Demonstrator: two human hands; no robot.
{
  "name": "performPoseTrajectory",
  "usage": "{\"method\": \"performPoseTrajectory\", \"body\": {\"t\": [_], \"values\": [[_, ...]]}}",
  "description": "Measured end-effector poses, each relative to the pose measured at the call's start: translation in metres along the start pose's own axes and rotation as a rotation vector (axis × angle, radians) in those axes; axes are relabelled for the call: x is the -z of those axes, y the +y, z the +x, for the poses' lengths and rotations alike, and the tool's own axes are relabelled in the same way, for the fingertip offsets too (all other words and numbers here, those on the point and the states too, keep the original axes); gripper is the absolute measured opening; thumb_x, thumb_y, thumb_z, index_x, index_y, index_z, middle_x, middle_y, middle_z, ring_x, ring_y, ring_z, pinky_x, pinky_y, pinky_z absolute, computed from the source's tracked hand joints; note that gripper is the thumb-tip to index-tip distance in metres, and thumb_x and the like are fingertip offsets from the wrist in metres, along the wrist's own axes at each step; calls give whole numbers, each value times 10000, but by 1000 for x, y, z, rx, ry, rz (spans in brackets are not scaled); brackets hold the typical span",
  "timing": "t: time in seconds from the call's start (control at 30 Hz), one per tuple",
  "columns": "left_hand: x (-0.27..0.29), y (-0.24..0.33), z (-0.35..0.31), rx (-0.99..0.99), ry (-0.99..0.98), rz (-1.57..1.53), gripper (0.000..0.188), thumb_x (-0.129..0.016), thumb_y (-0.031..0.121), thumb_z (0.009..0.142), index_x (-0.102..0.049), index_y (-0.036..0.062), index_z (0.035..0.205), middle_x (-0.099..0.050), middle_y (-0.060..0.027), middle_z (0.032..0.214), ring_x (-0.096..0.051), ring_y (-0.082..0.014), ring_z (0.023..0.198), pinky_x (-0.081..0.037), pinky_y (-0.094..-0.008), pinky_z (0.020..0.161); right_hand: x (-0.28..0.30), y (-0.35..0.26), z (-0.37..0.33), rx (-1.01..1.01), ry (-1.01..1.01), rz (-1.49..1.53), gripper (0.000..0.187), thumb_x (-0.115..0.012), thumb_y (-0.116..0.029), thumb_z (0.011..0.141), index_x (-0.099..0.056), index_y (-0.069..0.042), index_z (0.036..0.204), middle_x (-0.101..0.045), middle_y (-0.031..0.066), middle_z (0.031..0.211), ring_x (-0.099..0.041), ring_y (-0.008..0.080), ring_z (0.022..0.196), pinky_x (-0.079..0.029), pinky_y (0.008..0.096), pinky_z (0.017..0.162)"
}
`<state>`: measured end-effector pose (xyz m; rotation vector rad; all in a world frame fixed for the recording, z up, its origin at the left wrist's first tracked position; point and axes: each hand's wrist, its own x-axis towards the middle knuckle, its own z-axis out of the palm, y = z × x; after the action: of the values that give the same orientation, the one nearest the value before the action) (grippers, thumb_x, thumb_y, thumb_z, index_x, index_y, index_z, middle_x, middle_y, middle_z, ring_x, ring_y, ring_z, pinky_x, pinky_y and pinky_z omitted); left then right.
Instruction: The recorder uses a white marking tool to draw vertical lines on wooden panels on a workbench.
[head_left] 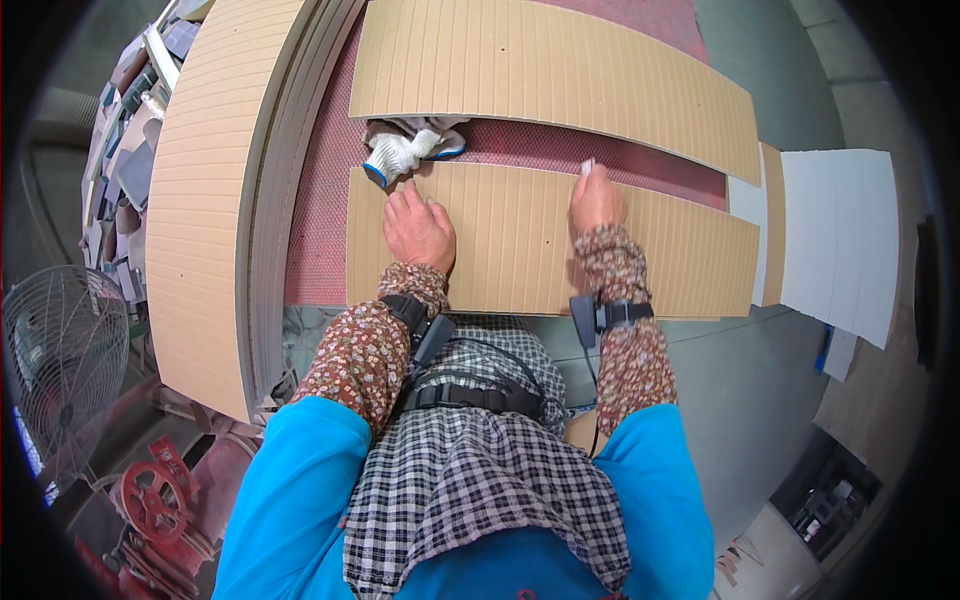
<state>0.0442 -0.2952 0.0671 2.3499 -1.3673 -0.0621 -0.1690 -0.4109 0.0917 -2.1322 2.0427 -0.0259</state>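
In the head view, the near grooved board (500, 240) is lying beneath the left hand (418, 230), whose bent fingers are resting close to its far edge; I cannot tell whether they are gripping anything. The right hand (599, 202) is clamping a small white piece (588, 166), its tip extending past that edge. White gloves (394, 156) are lying over the red mat (318, 205), bunched between both boards.

Red textured worktop (318, 240): near grooved tan board (500, 240), far grooved tan board (540, 70), white glove bundle (400, 152) mostly between.
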Motion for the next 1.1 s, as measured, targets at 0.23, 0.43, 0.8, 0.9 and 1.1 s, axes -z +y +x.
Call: {"method": "performPoseTrajectory", "body": {"t": [0.23, 0.43, 0.8, 0.9, 1.1], "values": [[2, 2, 0, 1, 15, -12, 420, -533, 169, 816, -477, -10, 1191, -491, -149, 969, -499, -314, 922, -417, -423, 788, -7, 37, -147, -1, -69, 28, 193, -490, -212, 900, -493, -19, 896, -604, 206, 735, -602, 413, 668, -461, 522, 562], [1, 3, 2, 13, 14, -5, 421, -535, 167, 811, -478, -11, 1189, -494, -154, 970, -501, -318, 925, -420, -423, 785, -21, 63, -252, -19, -280, 62, 191, -499, -213, 899, -479, -23, 884, -584, 207, 735, -586, 415, 646, -438, 530, 549], [-1, 1, -1, -7, 23, -23, 425, -544, 167, 808, -479, -11, 1189, -493, -155, 969, -499, -319, 930, -420, -427, 785, -8, 33, -228, 8, -19, 202, 182, -510, -193, 906, -449, -33, 846, -556, 192, 712, -555, 418, 638, -422, 511, 532], [-1, 2, -1, -8, 23, -24, 423, -542, 169, 811, -477, -10, 1189, -492, -154, 970, -499, -317, 931, -421, -427, 784, -8, 34, -226, 11, -27, 176, 182, -516, -191, 902, -454, -28, 848, -559, 197, 711, -562, 415, 639, -429, 507, 531], [2, 2, 1, 7, 9, -18, 412, -535, 158, 817, -479, -17, 1186, -496, -165, 963, -500, -328, 924, -419, -429, 789, -7, 28, -192, 35, -87, 107, 180, -522, -186, 885, -463, -19, 853, -579, 191, 739, -593, 391, 666, -464, 495, 563]]}}
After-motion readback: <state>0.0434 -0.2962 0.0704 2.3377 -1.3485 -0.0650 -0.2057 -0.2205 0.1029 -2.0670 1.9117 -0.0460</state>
